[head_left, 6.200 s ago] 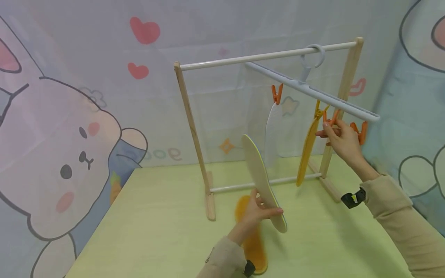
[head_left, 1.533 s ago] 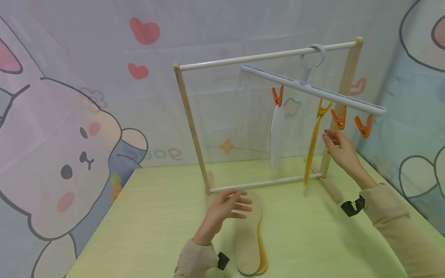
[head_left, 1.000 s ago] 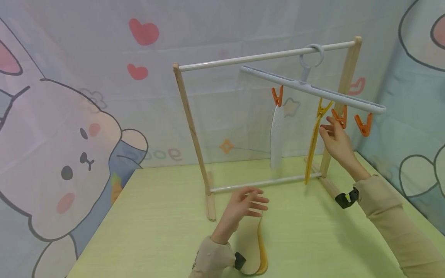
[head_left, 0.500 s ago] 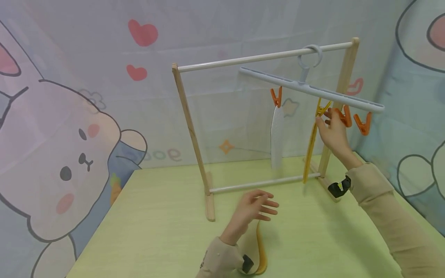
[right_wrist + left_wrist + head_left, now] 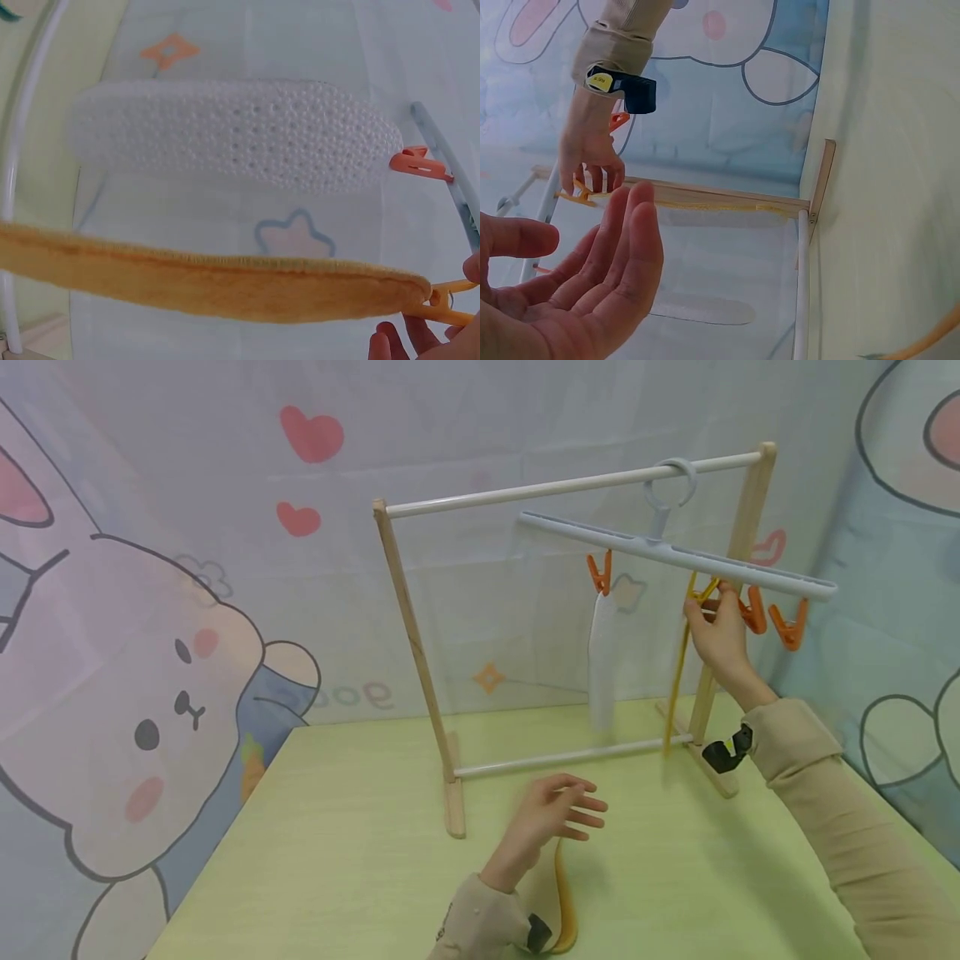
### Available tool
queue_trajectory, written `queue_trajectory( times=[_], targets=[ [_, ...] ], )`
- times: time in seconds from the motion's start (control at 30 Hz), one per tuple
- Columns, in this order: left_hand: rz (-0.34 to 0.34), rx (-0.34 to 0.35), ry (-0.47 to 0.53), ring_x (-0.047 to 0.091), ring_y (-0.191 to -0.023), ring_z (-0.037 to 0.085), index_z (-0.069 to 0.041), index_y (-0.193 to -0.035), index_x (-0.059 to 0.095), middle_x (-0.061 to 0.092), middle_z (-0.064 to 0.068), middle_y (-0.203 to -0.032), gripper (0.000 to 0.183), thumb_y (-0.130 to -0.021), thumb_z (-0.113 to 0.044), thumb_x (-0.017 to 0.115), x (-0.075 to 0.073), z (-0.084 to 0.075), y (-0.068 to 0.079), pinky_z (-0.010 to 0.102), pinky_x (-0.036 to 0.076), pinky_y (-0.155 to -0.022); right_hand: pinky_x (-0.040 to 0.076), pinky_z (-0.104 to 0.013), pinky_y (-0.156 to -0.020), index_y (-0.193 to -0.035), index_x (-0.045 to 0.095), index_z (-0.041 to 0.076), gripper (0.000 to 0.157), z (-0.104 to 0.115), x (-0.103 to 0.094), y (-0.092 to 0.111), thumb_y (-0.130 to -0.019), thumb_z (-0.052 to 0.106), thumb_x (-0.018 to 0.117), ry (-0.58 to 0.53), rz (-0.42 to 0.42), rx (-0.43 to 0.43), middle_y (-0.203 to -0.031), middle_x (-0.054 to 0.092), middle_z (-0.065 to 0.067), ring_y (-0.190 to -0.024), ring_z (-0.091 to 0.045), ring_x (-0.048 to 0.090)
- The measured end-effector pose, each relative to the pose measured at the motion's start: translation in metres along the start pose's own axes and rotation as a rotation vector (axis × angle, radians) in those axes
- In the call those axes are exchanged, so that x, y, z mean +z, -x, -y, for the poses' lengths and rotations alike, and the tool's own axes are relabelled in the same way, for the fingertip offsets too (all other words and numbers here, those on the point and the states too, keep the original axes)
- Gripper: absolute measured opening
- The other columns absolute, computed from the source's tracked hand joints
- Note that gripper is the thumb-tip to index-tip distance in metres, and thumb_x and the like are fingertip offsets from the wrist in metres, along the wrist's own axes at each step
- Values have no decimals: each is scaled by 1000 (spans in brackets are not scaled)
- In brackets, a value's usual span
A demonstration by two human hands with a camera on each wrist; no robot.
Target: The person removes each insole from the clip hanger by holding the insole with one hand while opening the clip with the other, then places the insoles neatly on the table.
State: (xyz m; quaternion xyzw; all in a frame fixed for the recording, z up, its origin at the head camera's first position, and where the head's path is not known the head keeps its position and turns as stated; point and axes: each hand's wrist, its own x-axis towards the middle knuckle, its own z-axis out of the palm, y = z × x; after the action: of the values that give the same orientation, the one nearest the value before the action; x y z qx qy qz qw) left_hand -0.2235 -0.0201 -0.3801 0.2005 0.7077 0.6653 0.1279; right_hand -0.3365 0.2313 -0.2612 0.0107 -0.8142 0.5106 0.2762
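My right hand [image 5: 720, 639] pinches the yellow clothespin [image 5: 709, 587], which hangs from the grey hanger [image 5: 780, 580] and bites the top of a fuzzy yellow insole [image 5: 225, 286]. Farther along, an orange clothespin [image 5: 602, 578] holds a white, bumpy-textured insole [image 5: 232, 131]. Low over the table, my left hand [image 5: 551, 814] is held with relaxed, spread fingers and nothing in it. Under that hand and wrist lies a beige insole [image 5: 542, 897], partly hidden, on top of an orange-yellow insole [image 5: 567, 914] whose right edge sticks out.
Two more orange clothespins, one [image 5: 754, 612] beside my right hand and another [image 5: 791, 628] farther right, hang from the hanger. A rack with wooden posts and a white top bar [image 5: 525, 491] carries the hanger. A cartoon-printed cloth [image 5: 465, 593] stands behind the pale green table [image 5: 337, 827].
The beige insole, earlier in my left hand, now lies on the orange-yellow one. My right hand has moved from an orange clothespin to the yellow one; my left hand has drifted right.
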Motion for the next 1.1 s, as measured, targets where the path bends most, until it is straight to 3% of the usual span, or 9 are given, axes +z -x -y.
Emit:
queue_trajectory(
  times=[0.1, 0.23, 0.37, 0.53, 0.7, 0.9, 1.1],
  targets=[
    [-5, 2, -2, 67, -84, 27, 0, -109, 55, 65, 22, -103, 29, -94, -22, 44, 2, -1, -1, 32, 55, -66, 37, -15, -66, -140, 18, 5, 55, 1, -1, -1, -94, 30, 35, 0, -14, -29, -120, 43, -22, -89, -7, 47],
    [-34, 4, -4, 66, -87, 30, -1, -109, 55, 65, 21, -103, 28, -93, -21, 46, 6, -2, -4, 34, 55, -67, 36, -13, -63, -136, 26, 9, 46, 1, -2, -3, -95, 29, 36, -37, -18, -74, -105, 46, -3, -75, 9, 41],
    [-81, 17, 1, 64, -88, 33, -1, -108, 56, 65, 21, -102, 25, -91, -17, 50, 10, 3, -10, 36, 54, -68, 36, -13, -61, -130, 33, 17, 37, -4, -6, -4, -95, 29, 35, -82, 9, -93, -88, 44, 16, -72, 10, 45],
    [-154, 41, -44, 66, -85, 25, -1, -107, 57, 65, 19, -101, 24, -87, -14, 55, 16, 15, -21, 29, 54, -64, 39, -13, -60, -120, 39, 28, 26, -8, -10, -3, -96, 31, 33, -119, 33, -90, -85, 46, 23, -75, 10, 49],
    [-212, 84, -110, 64, -89, 22, -3, -111, 55, 63, 18, -107, 32, -83, -17, 62, 24, 30, -34, 25, 53, -66, 43, -13, -64, -121, 44, 21, 30, -7, -12, 0, -96, 32, 33, -150, 42, -79, -79, 50, 26, -75, 11, 51],
    [-191, 94, -182, 53, -109, 32, -12, -123, 47, 52, 13, -124, 50, -79, -24, 67, 46, 42, -45, 31, 49, -84, 43, -11, -62, -123, 46, 17, 34, -5, -13, 7, -94, 33, 37, -213, 37, -81, -75, 54, 27, -72, 11, 53],
    [-140, 76, -211, 47, -117, 35, -17, -132, 36, 44, 12, -133, 64, -77, -25, 69, 67, 47, -49, 34, 49, -85, 40, -12, -60, -117, 50, 24, 26, -3, -12, 13, -94, 31, 39, -233, 31, -121, -76, 57, 29, -71, 11, 55]
  ],
)
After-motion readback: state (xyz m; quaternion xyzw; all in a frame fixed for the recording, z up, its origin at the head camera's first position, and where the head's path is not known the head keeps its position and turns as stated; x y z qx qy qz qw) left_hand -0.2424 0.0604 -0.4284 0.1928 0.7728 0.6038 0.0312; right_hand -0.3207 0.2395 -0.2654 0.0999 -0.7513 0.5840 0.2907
